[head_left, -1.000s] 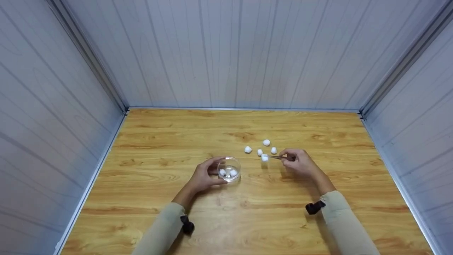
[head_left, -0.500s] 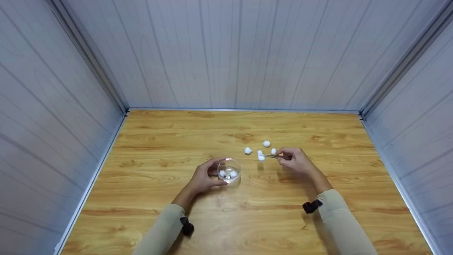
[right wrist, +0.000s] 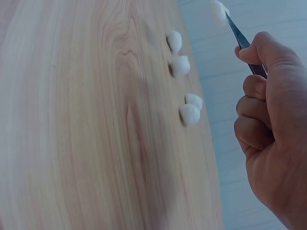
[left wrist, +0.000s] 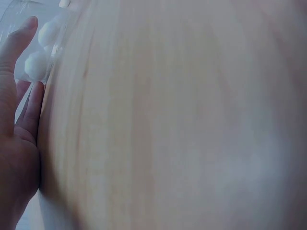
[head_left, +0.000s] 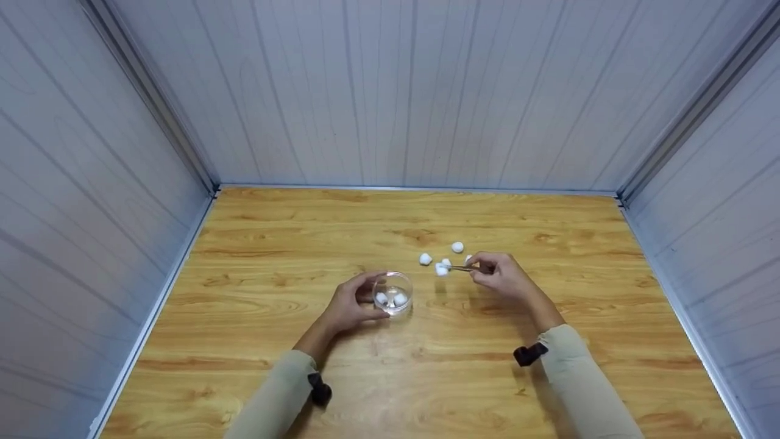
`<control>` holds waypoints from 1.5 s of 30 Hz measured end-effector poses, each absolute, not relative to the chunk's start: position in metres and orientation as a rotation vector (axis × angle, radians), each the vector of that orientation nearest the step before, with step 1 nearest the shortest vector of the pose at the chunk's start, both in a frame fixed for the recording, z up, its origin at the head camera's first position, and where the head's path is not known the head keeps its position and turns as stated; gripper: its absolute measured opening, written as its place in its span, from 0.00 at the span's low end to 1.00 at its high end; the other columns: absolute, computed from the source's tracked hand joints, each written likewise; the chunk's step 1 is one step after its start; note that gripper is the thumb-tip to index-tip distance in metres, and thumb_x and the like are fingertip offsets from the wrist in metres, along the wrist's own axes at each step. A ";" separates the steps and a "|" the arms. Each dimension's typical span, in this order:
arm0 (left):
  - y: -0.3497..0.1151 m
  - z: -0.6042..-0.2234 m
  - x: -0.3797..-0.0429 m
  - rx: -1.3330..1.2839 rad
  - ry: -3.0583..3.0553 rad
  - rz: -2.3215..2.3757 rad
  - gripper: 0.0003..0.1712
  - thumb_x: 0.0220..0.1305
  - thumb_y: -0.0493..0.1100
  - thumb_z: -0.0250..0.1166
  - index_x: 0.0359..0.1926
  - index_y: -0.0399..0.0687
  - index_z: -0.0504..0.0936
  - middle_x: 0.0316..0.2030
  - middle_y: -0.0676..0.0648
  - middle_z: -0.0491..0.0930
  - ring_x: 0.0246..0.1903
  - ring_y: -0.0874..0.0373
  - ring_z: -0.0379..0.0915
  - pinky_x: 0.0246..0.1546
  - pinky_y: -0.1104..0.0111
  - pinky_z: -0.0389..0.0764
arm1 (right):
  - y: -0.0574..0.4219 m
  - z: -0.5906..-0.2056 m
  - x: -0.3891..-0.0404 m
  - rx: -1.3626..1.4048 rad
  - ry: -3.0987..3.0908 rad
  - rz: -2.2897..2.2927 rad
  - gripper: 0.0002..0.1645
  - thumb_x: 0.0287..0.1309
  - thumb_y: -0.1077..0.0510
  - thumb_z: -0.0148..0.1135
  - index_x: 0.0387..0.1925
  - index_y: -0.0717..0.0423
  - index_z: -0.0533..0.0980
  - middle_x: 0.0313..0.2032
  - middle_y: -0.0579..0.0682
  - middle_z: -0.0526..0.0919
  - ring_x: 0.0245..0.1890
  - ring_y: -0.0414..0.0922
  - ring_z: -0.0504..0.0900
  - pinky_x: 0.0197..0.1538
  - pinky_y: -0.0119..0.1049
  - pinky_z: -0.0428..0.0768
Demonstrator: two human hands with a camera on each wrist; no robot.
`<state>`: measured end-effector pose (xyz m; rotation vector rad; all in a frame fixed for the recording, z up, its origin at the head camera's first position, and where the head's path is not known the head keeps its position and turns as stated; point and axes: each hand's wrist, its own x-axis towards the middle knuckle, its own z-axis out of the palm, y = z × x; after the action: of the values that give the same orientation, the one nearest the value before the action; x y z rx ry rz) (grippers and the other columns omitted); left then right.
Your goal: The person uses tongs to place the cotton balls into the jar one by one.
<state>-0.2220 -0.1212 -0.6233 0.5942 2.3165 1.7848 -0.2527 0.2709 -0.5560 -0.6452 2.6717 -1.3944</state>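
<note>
My left hand (head_left: pixel 347 305) holds a small clear round cup (head_left: pixel 407 286) on the wooden table, thumb on the near side and fingers on the far side. Two white cotton balls (head_left: pixel 400 299) lie inside it; the left wrist view shows them through the clear wall, beside the thumb (left wrist: pixel 21 40). My right hand (head_left: pixel 504 277) pinches metal tweezers (right wrist: pixel 237 32) between thumb and forefinger, its other fingers curled in. At their tips a cotton ball (right wrist: pixel 219 12) is held above the table, to the right of the cup.
Several loose cotton balls (head_left: pixel 425 259) lie beyond the cup, near the tweezers; one is partly covered by the right hand. Pale panels (head_left: pixel 390 91) wall in the table (head_left: pixel 292 231) at the back and on both sides.
My right hand has moved left, bringing the tweezers and their cotton ball nearer the cup. The left hand and cup have stayed in place.
</note>
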 end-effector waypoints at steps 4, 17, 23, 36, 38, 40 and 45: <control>-0.121 -0.623 -0.221 0.597 2.318 1.782 0.48 0.56 0.33 0.88 0.78 0.44 0.79 0.69 0.32 0.84 0.64 0.35 0.87 0.62 0.69 0.90 | 0.266 -0.554 -0.252 -0.620 2.665 -1.393 0.11 0.70 0.68 0.67 0.50 0.62 0.90 0.25 0.41 0.74 0.24 0.32 0.65 0.29 0.27 0.64; -0.121 -0.622 -0.221 0.604 2.300 1.797 0.47 0.57 0.32 0.88 0.77 0.44 0.79 0.69 0.31 0.84 0.65 0.34 0.87 0.63 0.65 0.92 | 0.249 -0.546 -0.251 -0.605 2.591 -1.435 0.12 0.74 0.67 0.65 0.52 0.59 0.90 0.26 0.42 0.74 0.24 0.34 0.64 0.30 0.27 0.64; -0.121 -0.622 -0.221 0.595 2.311 1.788 0.49 0.56 0.32 0.88 0.78 0.45 0.79 0.69 0.31 0.84 0.65 0.34 0.86 0.62 0.67 0.91 | 0.242 -0.545 -0.252 -0.635 2.562 -1.446 0.13 0.75 0.67 0.64 0.53 0.59 0.90 0.24 0.41 0.70 0.23 0.34 0.62 0.31 0.27 0.64; -0.120 -0.622 -0.222 0.581 2.313 1.782 0.49 0.56 0.33 0.88 0.78 0.46 0.79 0.69 0.33 0.85 0.67 0.36 0.85 0.63 0.67 0.90 | 0.220 -0.543 -0.254 -0.740 2.562 -1.470 0.12 0.73 0.68 0.65 0.49 0.60 0.91 0.23 0.41 0.71 0.23 0.33 0.62 0.31 0.28 0.65; -0.120 -0.622 -0.222 0.588 2.309 1.785 0.49 0.56 0.33 0.88 0.78 0.46 0.79 0.69 0.32 0.85 0.68 0.35 0.85 0.63 0.66 0.91 | 0.217 -0.543 -0.254 -0.751 2.563 -1.473 0.11 0.72 0.68 0.65 0.49 0.60 0.91 0.23 0.40 0.71 0.24 0.33 0.63 0.31 0.28 0.65; -0.120 -0.622 -0.222 0.588 2.305 1.789 0.49 0.56 0.32 0.88 0.78 0.46 0.79 0.69 0.32 0.85 0.68 0.35 0.85 0.63 0.66 0.91 | 0.214 -0.542 -0.255 -0.762 2.562 -1.474 0.11 0.71 0.67 0.66 0.48 0.60 0.91 0.24 0.40 0.71 0.24 0.33 0.63 0.31 0.28 0.65; -0.120 -0.621 -0.222 0.580 2.297 1.793 0.50 0.56 0.30 0.87 0.78 0.45 0.79 0.70 0.31 0.84 0.68 0.34 0.85 0.63 0.68 0.91 | 0.207 -0.541 -0.255 -0.795 2.553 -1.467 0.10 0.71 0.68 0.67 0.48 0.61 0.91 0.24 0.42 0.71 0.24 0.32 0.63 0.31 0.28 0.65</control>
<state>-0.2215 -0.1197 -0.6207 0.5800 2.2974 1.7929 -0.2547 0.2068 -0.5408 -0.7950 2.5527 -1.4675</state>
